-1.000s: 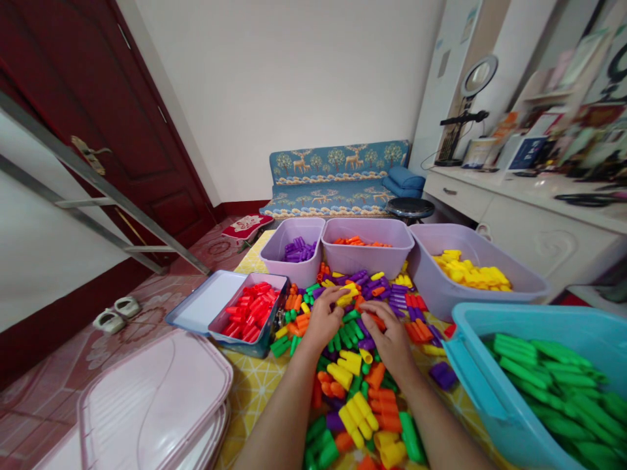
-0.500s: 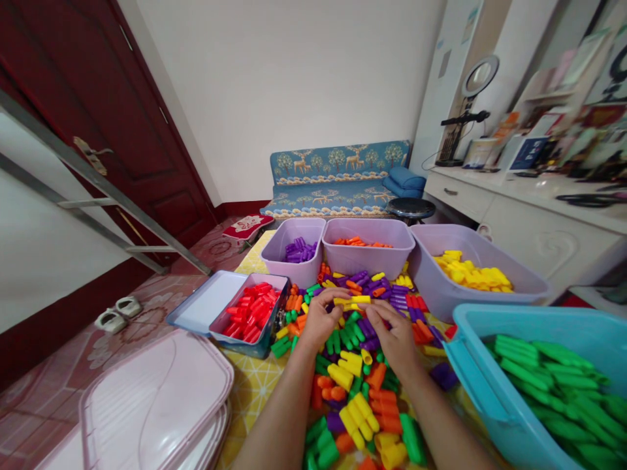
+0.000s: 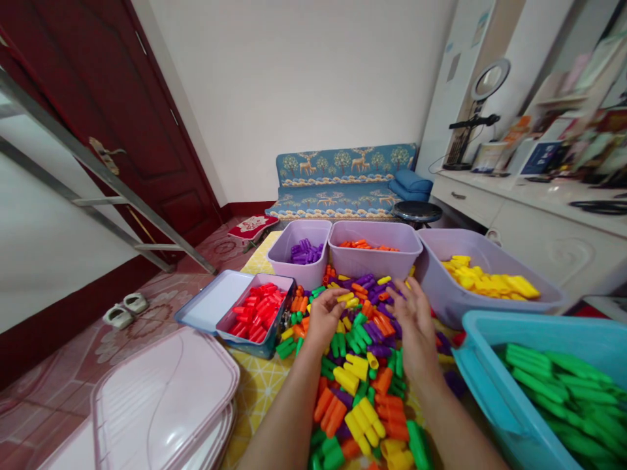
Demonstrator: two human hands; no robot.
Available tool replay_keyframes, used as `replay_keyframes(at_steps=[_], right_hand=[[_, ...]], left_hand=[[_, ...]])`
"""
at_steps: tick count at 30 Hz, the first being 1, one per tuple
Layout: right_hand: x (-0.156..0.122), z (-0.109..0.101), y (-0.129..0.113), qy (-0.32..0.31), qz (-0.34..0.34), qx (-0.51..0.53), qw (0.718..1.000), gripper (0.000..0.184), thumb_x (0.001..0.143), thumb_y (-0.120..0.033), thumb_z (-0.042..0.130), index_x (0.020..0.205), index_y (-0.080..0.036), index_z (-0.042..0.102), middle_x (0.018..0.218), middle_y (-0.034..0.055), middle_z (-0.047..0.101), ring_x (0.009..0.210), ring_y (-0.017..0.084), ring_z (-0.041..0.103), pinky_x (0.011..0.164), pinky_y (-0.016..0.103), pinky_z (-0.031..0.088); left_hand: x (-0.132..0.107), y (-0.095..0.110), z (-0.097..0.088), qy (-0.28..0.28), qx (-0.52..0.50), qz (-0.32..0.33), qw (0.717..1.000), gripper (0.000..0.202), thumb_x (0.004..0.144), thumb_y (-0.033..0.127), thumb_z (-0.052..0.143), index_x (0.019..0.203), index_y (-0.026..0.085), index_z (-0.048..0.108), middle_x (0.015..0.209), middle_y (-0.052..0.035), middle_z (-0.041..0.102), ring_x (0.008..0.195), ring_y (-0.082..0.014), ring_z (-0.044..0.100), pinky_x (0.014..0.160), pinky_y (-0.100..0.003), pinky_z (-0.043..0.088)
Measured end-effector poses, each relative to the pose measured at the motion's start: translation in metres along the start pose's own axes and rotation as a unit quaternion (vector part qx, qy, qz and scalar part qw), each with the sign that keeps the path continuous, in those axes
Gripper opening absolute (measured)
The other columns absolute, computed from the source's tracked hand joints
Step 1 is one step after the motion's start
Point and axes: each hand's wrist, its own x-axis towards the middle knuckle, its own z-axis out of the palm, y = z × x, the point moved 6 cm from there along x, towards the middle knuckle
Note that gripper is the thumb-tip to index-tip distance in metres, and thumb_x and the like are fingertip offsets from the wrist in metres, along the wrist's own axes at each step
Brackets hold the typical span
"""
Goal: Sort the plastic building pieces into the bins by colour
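Over a pile of rounded, tube-shaped plastic building pieces, my left hand (image 3: 325,318) is curled, with a yellow building piece (image 3: 347,297) at its thumb and fingertips. Its grip is partly hidden by the fingers. To the right, my right hand (image 3: 415,320) is raised above the pile, fingers spread and holding nothing. Between and below my forearms lie loose and joined pieces in several colours, among them a yellow joined block (image 3: 364,425), an orange block (image 3: 330,412) and a green piece (image 3: 418,444).
Lilac bins hold purple pieces (image 3: 306,251), orange pieces (image 3: 367,245) and yellow pieces (image 3: 477,277). A turquoise bin (image 3: 490,391) with green pieces stands at right. At left are an open box of red pieces (image 3: 258,312) and stacked lids (image 3: 166,398). A sofa (image 3: 343,183) stands behind.
My hands have parted. My right hand has let go of the yellow pieces, moved right and opened. The yellow heap in its bin reaches further right. The view has shifted slightly.
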Motion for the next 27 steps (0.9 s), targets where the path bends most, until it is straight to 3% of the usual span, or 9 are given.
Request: replay_keyframes(at_steps=[3,6,9,12,17,22,27], right_hand=[[-0.007,0.014,0.03,-0.069,0.015,-0.035,0.997,0.055,0.086,-0.046,0.054,0.135,-0.023,0.042,0.135,0.0154,0.052,0.117,0.026,0.056,0.093,0.042,0.049],[-0.012,0.021,0.041,-0.114,-0.02,-0.087,0.989,0.057,0.085,-0.041,0.057,0.137,-0.024,0.041,0.133,0.0137,0.055,0.114,0.025,0.057,0.094,0.045,0.048],[-0.013,0.023,0.041,-0.134,-0.039,-0.122,0.983,0.056,0.086,-0.037,0.055,0.139,-0.025,0.04,0.128,0.0117,0.059,0.106,0.024,0.061,0.091,0.045,0.05],[-0.013,0.022,0.038,-0.128,-0.026,-0.148,0.98,0.051,0.085,-0.036,0.056,0.134,-0.024,0.048,0.118,0.01,0.064,0.099,0.023,0.063,0.085,0.042,0.052],[-0.014,0.021,0.028,-0.134,-0.022,-0.158,0.978,0.048,0.083,-0.032,0.057,0.13,-0.025,0.053,0.094,0.0051,0.07,0.079,0.021,0.065,0.072,0.036,0.054],[-0.014,0.025,0.023,-0.19,-0.028,-0.138,0.972,0.031,0.08,-0.03,0.06,0.11,-0.027,0.068,0.102,0.0036,0.071,0.085,0.021,0.066,0.075,0.035,0.054],[-0.014,0.025,0.024,-0.179,0.064,-0.048,0.981,0.029,0.075,-0.033,0.066,0.102,-0.02,0.068,0.085,0.0034,0.071,0.071,0.019,0.066,0.066,0.031,0.054]], left_hand=[[-0.001,0.002,0.0,0.009,-0.036,-0.005,0.999,0.022,0.073,0.02,0.066,0.094,0.016,0.068,0.096,-0.0078,0.072,0.09,-0.0191,0.067,0.084,-0.031,0.052],[-0.001,0.005,0.001,0.003,-0.064,-0.011,0.998,0.023,0.071,0.024,0.07,0.092,0.015,0.068,0.095,-0.0076,0.072,0.09,-0.0191,0.067,0.085,-0.032,0.052],[-0.002,0.007,0.005,-0.026,-0.078,-0.012,0.997,0.025,0.07,0.027,0.073,0.092,0.016,0.068,0.093,-0.0072,0.072,0.088,-0.0184,0.067,0.084,-0.031,0.052],[-0.003,0.008,0.006,-0.036,-0.078,-0.018,0.996,0.028,0.067,0.03,0.076,0.09,0.015,0.069,0.09,-0.007,0.072,0.083,-0.0177,0.067,0.079,-0.03,0.053],[-0.003,0.007,0.006,-0.036,-0.075,-0.036,0.996,0.028,0.069,0.033,0.075,0.089,0.015,0.068,0.079,-0.0029,0.07,0.059,-0.0097,0.061,0.052,-0.019,0.048],[-0.003,0.007,0.004,-0.026,-0.063,-0.044,0.997,0.032,0.068,0.039,0.076,0.086,0.014,0.068,0.07,-0.0006,0.067,0.049,-0.0071,0.056,0.045,-0.017,0.045],[-0.004,0.006,0.007,-0.043,-0.042,-0.052,0.997,0.037,0.069,0.046,0.073,0.087,0.014,0.066,0.064,0.0016,0.064,0.04,-0.0056,0.052,0.039,-0.017,0.043]])
